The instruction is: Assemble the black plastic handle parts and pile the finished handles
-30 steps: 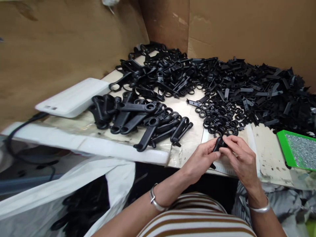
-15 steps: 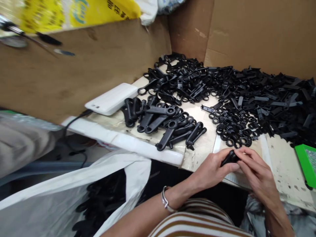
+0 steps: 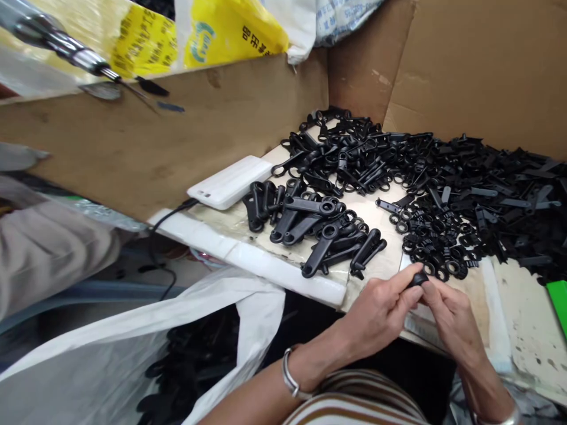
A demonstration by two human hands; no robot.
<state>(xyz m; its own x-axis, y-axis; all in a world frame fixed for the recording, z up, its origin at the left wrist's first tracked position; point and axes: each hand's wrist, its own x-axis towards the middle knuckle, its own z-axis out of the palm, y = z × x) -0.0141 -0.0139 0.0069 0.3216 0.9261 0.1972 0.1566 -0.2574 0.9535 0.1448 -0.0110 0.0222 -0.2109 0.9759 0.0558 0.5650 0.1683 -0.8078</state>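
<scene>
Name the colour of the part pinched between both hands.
Black; the small part shows best in the head view.

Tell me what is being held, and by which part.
A small black plastic piece, pinched between the fingers of the left hand and right hand; only its rounded end shows.

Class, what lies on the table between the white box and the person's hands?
In the head view, a heap of black handles lies there.
</scene>
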